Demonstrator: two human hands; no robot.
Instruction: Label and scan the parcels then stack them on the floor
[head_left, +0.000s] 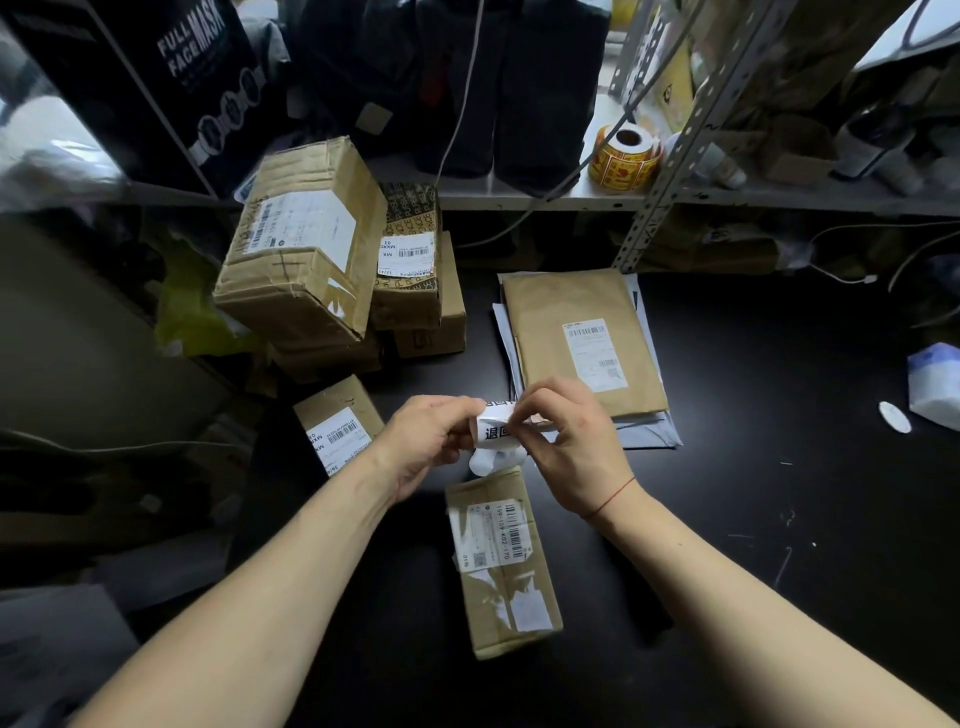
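White label (497, 430), one, pinched between left hand (427, 441) and right hand (577, 448)

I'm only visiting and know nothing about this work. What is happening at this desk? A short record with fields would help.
Surface: black table
Left hand: pinches a white label
Right hand: pinches the same label from the other side
Nearest parcel: small brown box lying on the table just below the hands, with a barcode sticker on it
Other parcels: flat brown envelope beyond the hands; pile of boxes to the left
Shelf: holds a roll of yellow stickers
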